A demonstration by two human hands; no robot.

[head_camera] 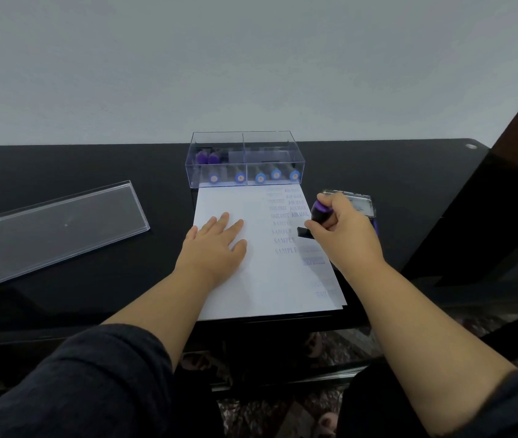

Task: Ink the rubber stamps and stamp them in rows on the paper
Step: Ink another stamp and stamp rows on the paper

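Observation:
A white sheet of paper [245, 289] lies on the black desk, with rows of blue stamped words down its right side. My left hand [216, 245] rests flat on the paper's middle, fingers straight. My right hand [343, 232] grips a purple-handled rubber stamp [317, 213], tilted, its black base [304, 233] just above or touching the paper's right part beside the SAMPLE prints. An open ink pad [362, 203] sits right behind that hand, partly hidden.
A clear plastic box [245, 159] holding several more stamps stands at the paper's far edge. Its clear lid [58, 229] lies on the desk [77, 165] to the left. A dark wooden panel [510, 172] rises at the right.

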